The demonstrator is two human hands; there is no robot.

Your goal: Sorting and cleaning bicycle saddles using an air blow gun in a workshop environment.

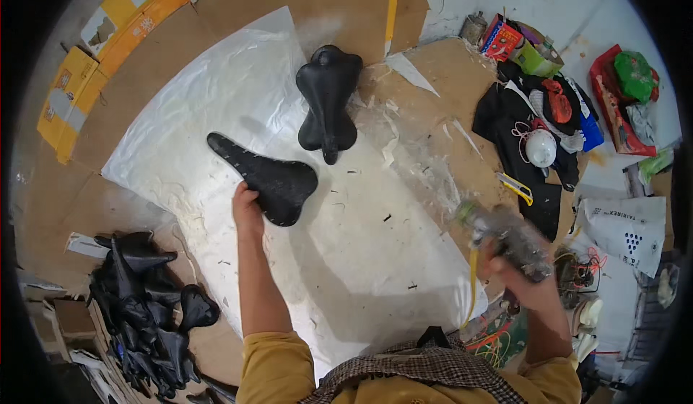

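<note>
My left hand (249, 207) is closed on the edge of a black bicycle saddle (278, 184), its narrow nose pointing to the upper left. Short pale marks run along the saddle's rim. Just beyond it, a second black saddle (328, 104) lies on the white plastic sheet (361, 259), apart from the first. On the right, my right hand (498, 267) grips a bulky grey handheld tool (516, 241), smeared by motion, so its exact kind is unclear. From near its left end a thin yellow hose or strip (473, 281) hangs down.
Black saddle covers or parts (148, 310) are heaped at the lower left. A yellow utility knife (515, 187) lies near black cloth (505, 126) and a white round object (540, 148). Small dark scraps (388, 218) dot the sheet. Cardboard (346, 7) borders the far side.
</note>
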